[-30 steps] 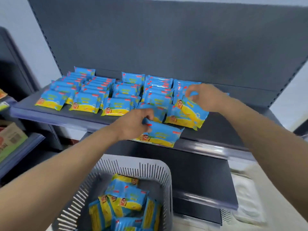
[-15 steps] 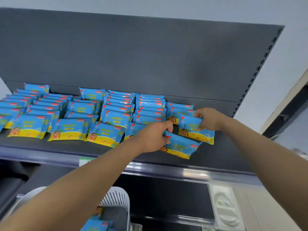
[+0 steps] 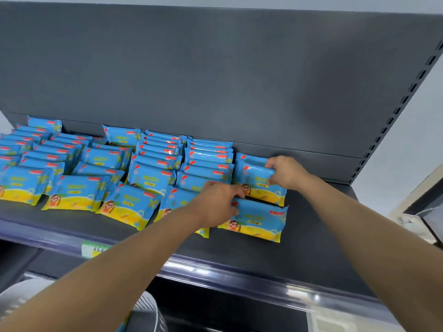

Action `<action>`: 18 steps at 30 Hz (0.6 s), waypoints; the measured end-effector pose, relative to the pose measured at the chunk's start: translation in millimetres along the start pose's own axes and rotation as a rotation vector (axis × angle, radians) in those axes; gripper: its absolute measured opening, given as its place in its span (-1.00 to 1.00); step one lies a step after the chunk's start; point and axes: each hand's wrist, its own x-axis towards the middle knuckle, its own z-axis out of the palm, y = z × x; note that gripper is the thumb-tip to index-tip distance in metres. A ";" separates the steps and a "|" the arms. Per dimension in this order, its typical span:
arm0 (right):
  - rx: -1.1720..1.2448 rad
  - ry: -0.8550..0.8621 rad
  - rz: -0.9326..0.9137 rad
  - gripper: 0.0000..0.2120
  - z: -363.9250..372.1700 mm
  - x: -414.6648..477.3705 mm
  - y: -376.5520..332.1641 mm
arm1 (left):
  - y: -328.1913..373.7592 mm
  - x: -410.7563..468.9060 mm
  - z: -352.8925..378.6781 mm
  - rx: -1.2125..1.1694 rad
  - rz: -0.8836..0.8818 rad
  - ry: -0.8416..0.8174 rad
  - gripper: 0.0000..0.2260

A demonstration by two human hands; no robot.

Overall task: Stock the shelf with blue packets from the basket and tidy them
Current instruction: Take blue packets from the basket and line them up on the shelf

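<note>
Blue and yellow packets (image 3: 134, 178) lie in several overlapping columns on the dark grey shelf (image 3: 311, 240). My left hand (image 3: 215, 204) grips the left end of a blue packet (image 3: 259, 221) lying flat at the front of the rightmost column. My right hand (image 3: 285, 172) holds the top right edge of another blue packet (image 3: 254, 174) standing tilted at the back of that column, over a flatter packet (image 3: 266, 192). The white basket (image 3: 146, 307) shows only its rim at the bottom, behind my left forearm.
The shelf's dark back panel (image 3: 215, 80) rises behind the packets, with a slotted upright (image 3: 405, 99) at the right. Bare shelf surface lies to the right of the last column. A green price tag (image 3: 92, 250) sits on the shelf's front rail.
The view has tilted up, so the basket has dropped almost out of sight. My left hand set its packet down at the column's front; my right hand moved back with its packet.
</note>
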 end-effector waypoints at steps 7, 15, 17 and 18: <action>-0.021 -0.009 -0.010 -0.67 -4.9 8.3 4.5 | -2.2 29.7 5.2 0.179 0.010 -0.008 -0.69; 0.015 0.045 -0.029 -0.72 -9.3 8.2 10.6 | -5.4 56.9 10.9 0.291 0.011 -0.001 -0.69; 0.023 0.095 -0.026 -0.71 -15.8 5.1 9.7 | -5.9 65.6 10.7 0.336 -0.001 0.021 -0.68; 0.033 0.118 -0.023 -0.72 -19.1 2.8 8.5 | -6.2 69.5 11.1 0.359 -0.006 0.030 -0.66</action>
